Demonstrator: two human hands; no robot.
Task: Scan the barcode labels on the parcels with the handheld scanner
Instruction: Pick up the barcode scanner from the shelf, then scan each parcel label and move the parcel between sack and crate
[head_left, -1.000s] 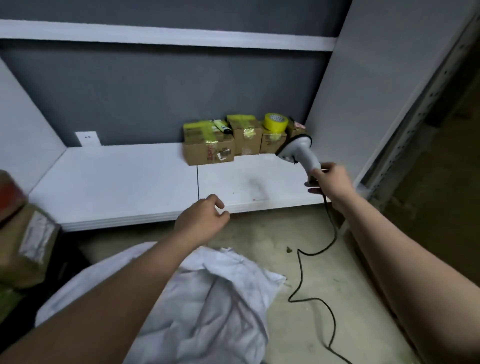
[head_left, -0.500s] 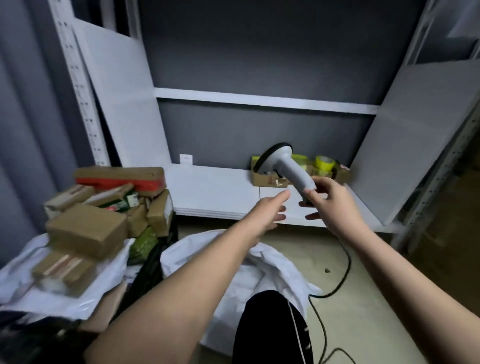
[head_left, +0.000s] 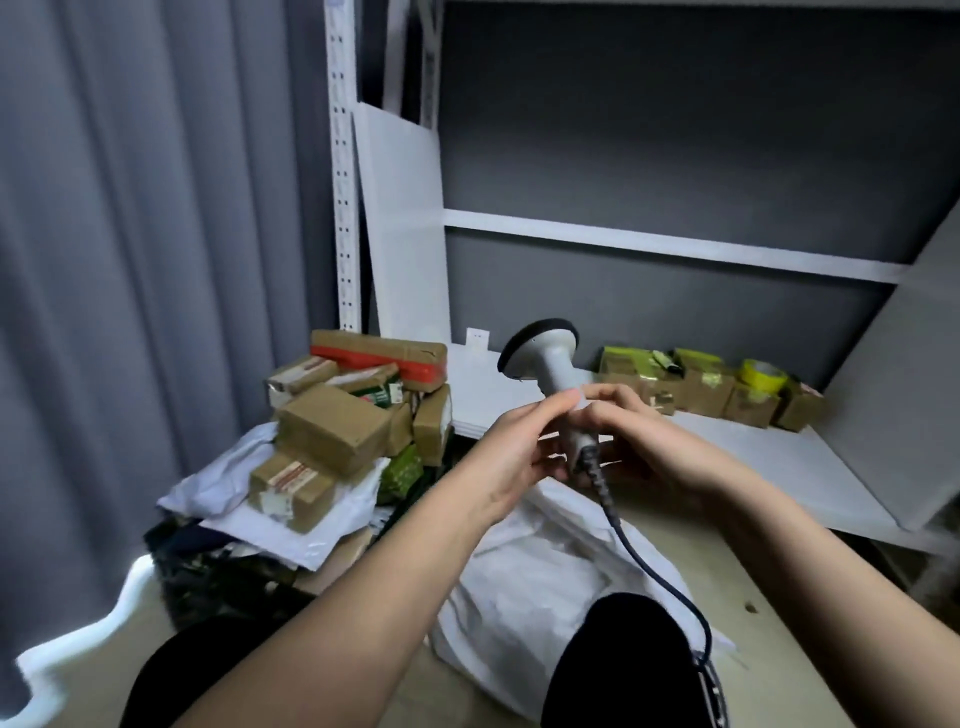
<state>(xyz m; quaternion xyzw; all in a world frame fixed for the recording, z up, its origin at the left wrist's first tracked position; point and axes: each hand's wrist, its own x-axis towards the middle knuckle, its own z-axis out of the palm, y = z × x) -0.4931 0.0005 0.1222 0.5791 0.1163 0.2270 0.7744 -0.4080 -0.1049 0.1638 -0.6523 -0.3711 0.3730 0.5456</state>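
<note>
Both hands, left hand (head_left: 511, 457) and right hand (head_left: 641, 439), clasp the scanner (head_left: 550, 371) handle, upright at centre; unscanned parcels (head_left: 332, 431) lie lower left, nearer the left hand.

parcel storeroom or small warehouse corner, not a home. white metal shelving (head_left: 675, 457) with perforated uprights (head_left: 343, 208) against a dark grey wall, bare boards. heap of taped cardboard parcels (head_left: 337, 431) and white mailer bags (head_left: 291, 525) piled on the floor at left. row of small boxes (head_left: 701, 389) with yellow-green tape on the far right of the low shelf, a yellow tape roll (head_left: 761, 375) on top of them. corded handheld scanner (head_left: 550, 364) held in the middle. grey curtain (head_left: 130, 260) at left, plain concrete-looking floor (head_left: 779, 597).
</note>
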